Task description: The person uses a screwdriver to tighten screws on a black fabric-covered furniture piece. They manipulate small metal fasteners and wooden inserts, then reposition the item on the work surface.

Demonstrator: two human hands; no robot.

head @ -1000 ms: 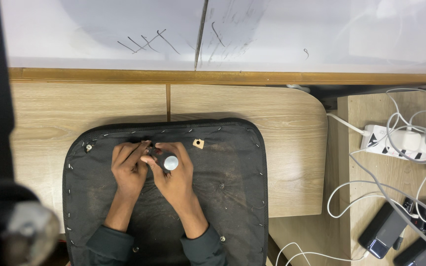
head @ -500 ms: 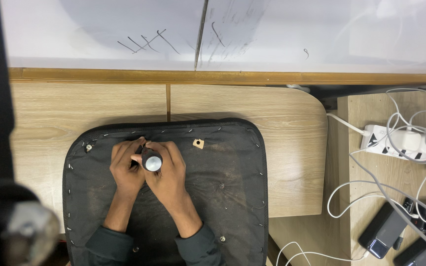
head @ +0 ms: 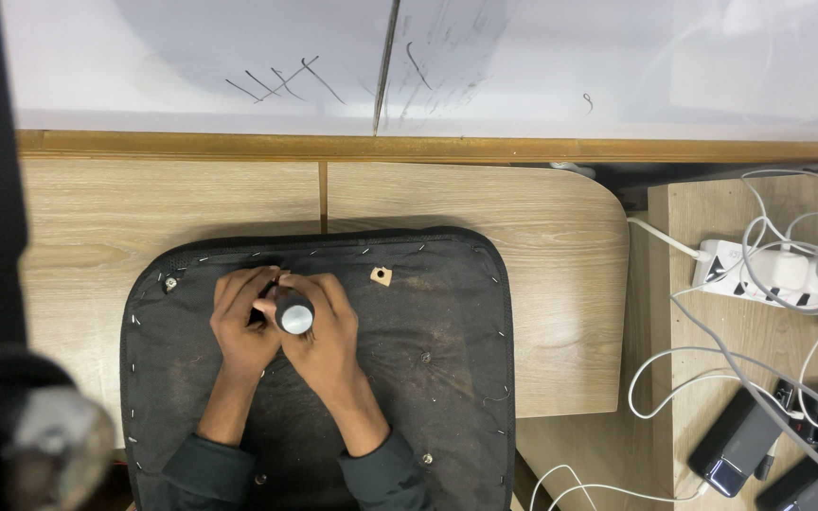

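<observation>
Both hands (head: 286,322) gripping screwdriver (head: 293,314) — on black seat base (head: 428,378)

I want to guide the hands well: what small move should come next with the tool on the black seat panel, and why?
Probably press the tool straight down: the right hand grips it upright, and the left hand steadies its tip on the black panel.

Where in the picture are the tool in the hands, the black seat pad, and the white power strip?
Tool (head: 294,315): head view, on its round grey end.
Black seat pad (head: 437,331): head view, on bare fabric right of the hands.
White power strip (head: 740,270): head view, on its white casing.
</observation>
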